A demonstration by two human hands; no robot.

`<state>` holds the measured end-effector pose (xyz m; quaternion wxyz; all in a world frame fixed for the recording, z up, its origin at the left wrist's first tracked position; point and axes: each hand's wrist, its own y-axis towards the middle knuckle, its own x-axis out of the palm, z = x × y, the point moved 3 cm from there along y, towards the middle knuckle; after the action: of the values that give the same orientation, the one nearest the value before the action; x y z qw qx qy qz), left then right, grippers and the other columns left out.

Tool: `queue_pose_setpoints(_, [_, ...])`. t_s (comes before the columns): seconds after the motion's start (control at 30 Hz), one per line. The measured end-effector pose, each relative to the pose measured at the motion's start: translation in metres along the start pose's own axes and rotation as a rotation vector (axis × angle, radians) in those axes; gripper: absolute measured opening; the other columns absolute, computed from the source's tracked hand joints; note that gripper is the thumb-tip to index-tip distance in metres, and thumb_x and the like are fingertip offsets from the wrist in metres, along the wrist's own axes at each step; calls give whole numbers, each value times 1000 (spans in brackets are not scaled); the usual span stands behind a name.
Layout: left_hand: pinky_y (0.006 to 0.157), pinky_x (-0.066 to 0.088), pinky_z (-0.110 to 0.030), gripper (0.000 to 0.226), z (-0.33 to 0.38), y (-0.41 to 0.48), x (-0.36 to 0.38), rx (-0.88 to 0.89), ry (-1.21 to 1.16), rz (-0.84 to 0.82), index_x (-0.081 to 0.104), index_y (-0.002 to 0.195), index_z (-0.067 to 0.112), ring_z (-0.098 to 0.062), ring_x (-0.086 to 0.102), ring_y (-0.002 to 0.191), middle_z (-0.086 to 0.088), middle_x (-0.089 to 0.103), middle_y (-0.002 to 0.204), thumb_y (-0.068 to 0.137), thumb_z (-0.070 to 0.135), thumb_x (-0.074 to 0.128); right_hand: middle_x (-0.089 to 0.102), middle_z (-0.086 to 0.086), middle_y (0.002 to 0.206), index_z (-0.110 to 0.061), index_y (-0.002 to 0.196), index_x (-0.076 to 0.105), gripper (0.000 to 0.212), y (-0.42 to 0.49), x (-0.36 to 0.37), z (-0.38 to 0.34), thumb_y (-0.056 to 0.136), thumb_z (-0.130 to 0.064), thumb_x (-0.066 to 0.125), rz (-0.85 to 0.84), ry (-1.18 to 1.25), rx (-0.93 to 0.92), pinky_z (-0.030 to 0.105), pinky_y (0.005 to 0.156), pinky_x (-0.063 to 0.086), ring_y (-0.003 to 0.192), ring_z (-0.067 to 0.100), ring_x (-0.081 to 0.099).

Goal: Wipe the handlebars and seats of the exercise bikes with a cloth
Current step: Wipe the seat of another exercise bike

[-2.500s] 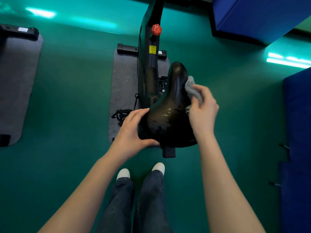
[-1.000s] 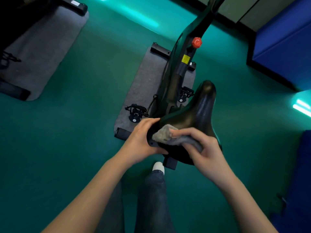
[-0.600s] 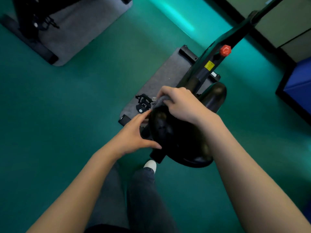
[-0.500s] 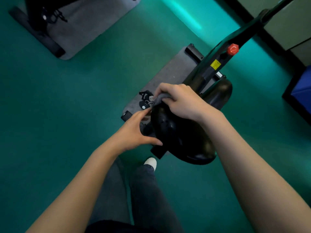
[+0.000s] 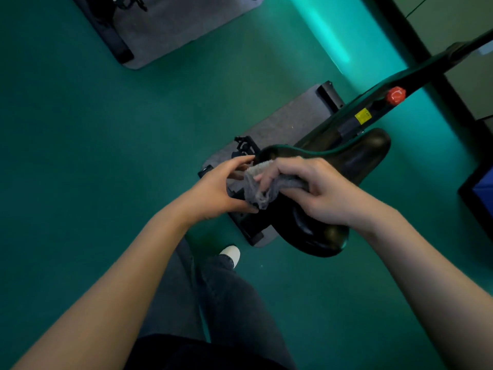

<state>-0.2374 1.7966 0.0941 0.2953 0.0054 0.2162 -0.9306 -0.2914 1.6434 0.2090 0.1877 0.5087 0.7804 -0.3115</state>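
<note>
Grey cloth [image 5: 256, 190] lies bunched on the black seat [image 5: 360, 158], clenched in the right grip [image 5: 320, 190]. The left grip [image 5: 216, 188] cups beside it, thumb touching the cloth; whether it grasps, I cannot tell. The frame's yellow label [image 5: 363, 116] is unreadable. A grey mat [image 5: 288, 121] lies on the green floor [image 5: 106, 129].

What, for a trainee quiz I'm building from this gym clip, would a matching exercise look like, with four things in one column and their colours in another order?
Column one:
1. cloth
2. seat
3. knob on the bike frame
4. label on the bike frame

Column two:
A. yellow
B. black
C. grey
D. red

Pairs: 1-C, 2-B, 3-D, 4-A.
</note>
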Motion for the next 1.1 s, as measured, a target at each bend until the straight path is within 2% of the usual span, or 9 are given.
queue_pose_setpoints(0.1, [98, 45, -36, 85, 4, 4, 3, 47, -9, 3, 39, 130, 40, -6, 52, 115, 8, 51, 131, 56, 41, 81, 68, -2, 103, -11, 93, 67, 22, -30, 13, -1, 87, 8, 56, 20, 38, -30, 44, 92, 47, 106, 17, 63])
queue_pose_setpoints(0.27, [99, 43, -32, 108, 1, 1, 4, 20, 10, 12, 34, 135, 43, 0, 49, 115, 11, 47, 131, 39, 67, 77, 70, -1, 103, -13, 94, 66, 26, -78, 24, 3, 87, 7, 51, 175, 289, 66, 32, 90, 51, 106, 16, 65])
queue_pose_setpoints(0.33, [100, 43, -35, 113, 2, 0, 4, 32, 61, 25, 30, 140, 39, -2, 49, 116, 9, 45, 134, 42, 61, 81, 71, -5, 104, -21, 97, 66, 30, -98, 22, 9, 86, 4, 52, 432, 403, 154, 19, 82, 49, 97, 7, 66])
queue_pose_setpoints(0.4, [102, 43, -38, 114, 6, 1, 3, 68, 114, 37, 26, 143, 36, -6, 48, 117, 9, 41, 135, 46, 56, 82, 70, -8, 101, -27, 98, 65, 33, -117, 19, 20, 87, 1, 53, 783, 374, 252, 21, 75, 48, 85, 2, 62])
queue_pose_setpoints(0.47, [105, 39, -37, 115, 11, 2, 1, 94, 160, 28, 24, 144, 35, -9, 46, 120, 8, 38, 135, 47, 53, 83, 69, -12, 106, -19, 101, 62, 34, -122, 26, 29, 89, 10, 51, 1004, 310, 312, 27, 88, 49, 99, 7, 64])
queue_pose_setpoints(0.63, [111, 29, -29, 113, 18, 11, -7, 156, 301, -11, 26, 145, 30, -9, 39, 127, 4, 39, 137, 52, 36, 89, 62, 13, 126, -5, 103, 60, 37, -102, 83, 18, 86, 23, 44, 1133, 345, 345, 27, 111, 35, 131, 18, 49])
queue_pose_setpoints(0.8, [111, 31, -38, 112, 23, 24, -12, 195, 357, -93, 28, 144, 25, -11, 37, 129, 2, 39, 137, 51, 33, 90, 63, -7, 123, -17, 116, 60, 33, -115, 122, 7, 90, 2, 49, 1624, 309, 549, 22, 103, 42, 120, 13, 57])
queue_pose_setpoints(0.93, [106, 38, -38, 107, 21, 31, -23, 204, 379, -160, 30, 143, 31, -7, 40, 125, 7, 41, 134, 53, 40, 86, 60, 2, 121, -15, 118, 56, 32, -110, 141, 21, 93, 3, 46, 2048, 542, 842, 27, 105, 42, 116, 10, 57])
queue_pose_setpoints(1.1, [96, 43, -29, 94, 22, 40, -32, 270, 366, -230, 36, 134, 38, -4, 50, 111, 15, 45, 124, 55, 35, 87, 56, 15, 127, -9, 119, 51, 31, -68, 152, 27, 95, 7, 42, 2279, 735, 863, 36, 110, 39, 121, 25, 54])
